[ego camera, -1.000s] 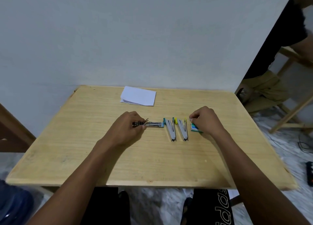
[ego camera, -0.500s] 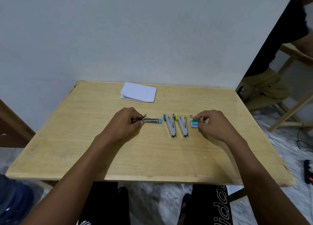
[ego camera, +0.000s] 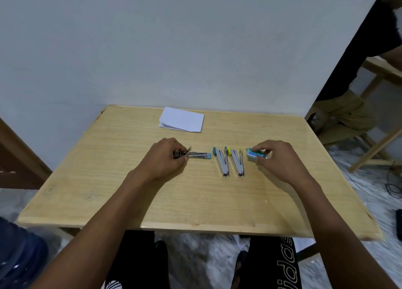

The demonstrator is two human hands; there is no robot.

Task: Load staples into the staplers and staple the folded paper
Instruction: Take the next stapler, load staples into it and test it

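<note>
Three small metal staplers lie in a row on the wooden table [ego camera: 195, 201]. My left hand [ego camera: 165, 158] pinches the near end of the left stapler [ego camera: 199, 155], which lies sideways with a blue tip. The middle stapler [ego camera: 222, 162] has a green end, and the right stapler [ego camera: 238, 163] a yellow one. My right hand [ego camera: 280, 160] pinches a small green staple box [ego camera: 254, 153] just right of them. A folded white paper stack [ego camera: 182, 119] lies at the back of the table.
A grey wall stands right behind the table. Another person sits on a wooden chair [ego camera: 374, 114] at the right. A blue water bottle [ego camera: 19, 258] shows at the lower left, and cables [ego camera: 391, 179] lie on the floor at the right.
My right hand shifted a little right and took the green staple box between its fingers, turning it. My left hand stayed on the left stapler.
</note>
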